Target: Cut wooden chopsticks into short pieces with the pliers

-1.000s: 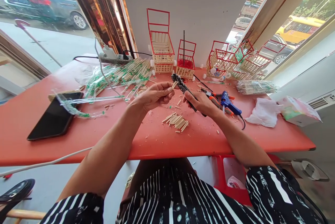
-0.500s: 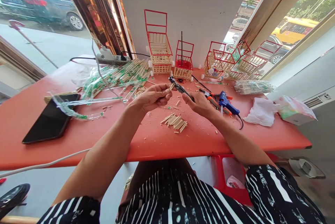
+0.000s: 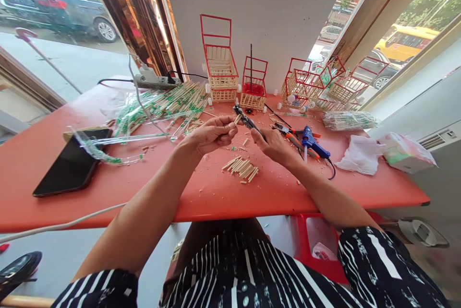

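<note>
My left hand (image 3: 212,134) pinches a short wooden stick (image 3: 236,118) between thumb and fingers, its tip pointing right and up. My right hand (image 3: 274,145) grips the handles of black cutting pliers (image 3: 246,119), whose jaws sit right at the stick's end. Both hands hover above the red table (image 3: 90,188). Below them lies a small pile of cut wooden sticks (image 3: 242,166) with wood crumbs around it.
A black phone (image 3: 70,164) lies at the left. Bundles of wrapped chopsticks (image 3: 169,104) spread behind my left hand. Several red-and-wood miniature carts (image 3: 219,65) stand along the wall. A blue glue gun (image 3: 313,142), orange pliers (image 3: 291,133), a white cloth (image 3: 358,154) and a tissue pack (image 3: 406,152) lie at the right.
The pliers' jaws have closed in on the stick's end, and my right hand has shifted slightly left toward my left hand. The view has moved a little.
</note>
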`<act>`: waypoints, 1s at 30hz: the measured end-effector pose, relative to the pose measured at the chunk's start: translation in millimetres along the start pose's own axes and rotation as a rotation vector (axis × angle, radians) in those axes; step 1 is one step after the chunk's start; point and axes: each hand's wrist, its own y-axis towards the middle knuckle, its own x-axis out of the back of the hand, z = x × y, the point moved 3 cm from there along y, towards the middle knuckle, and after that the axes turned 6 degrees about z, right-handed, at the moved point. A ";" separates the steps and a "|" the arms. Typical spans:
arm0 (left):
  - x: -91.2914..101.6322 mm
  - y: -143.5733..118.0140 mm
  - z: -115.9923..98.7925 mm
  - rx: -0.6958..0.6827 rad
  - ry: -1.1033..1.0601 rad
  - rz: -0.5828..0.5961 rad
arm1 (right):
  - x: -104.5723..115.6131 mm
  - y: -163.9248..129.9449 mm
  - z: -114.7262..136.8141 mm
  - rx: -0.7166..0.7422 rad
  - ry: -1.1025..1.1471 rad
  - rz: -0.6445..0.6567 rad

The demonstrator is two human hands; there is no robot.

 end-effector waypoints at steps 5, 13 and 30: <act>-1.7 1.4 1.7 -0.008 -0.011 -0.043 | -1.2 -1.8 3.6 -0.048 0.020 0.031; -3.7 1.1 1.8 -0.016 -0.010 -0.037 | 1.7 -2.4 4.9 -0.058 0.153 0.074; -7.6 1.1 1.6 -0.002 -0.048 -0.014 | 8.7 1.0 -0.7 -0.003 0.016 -0.018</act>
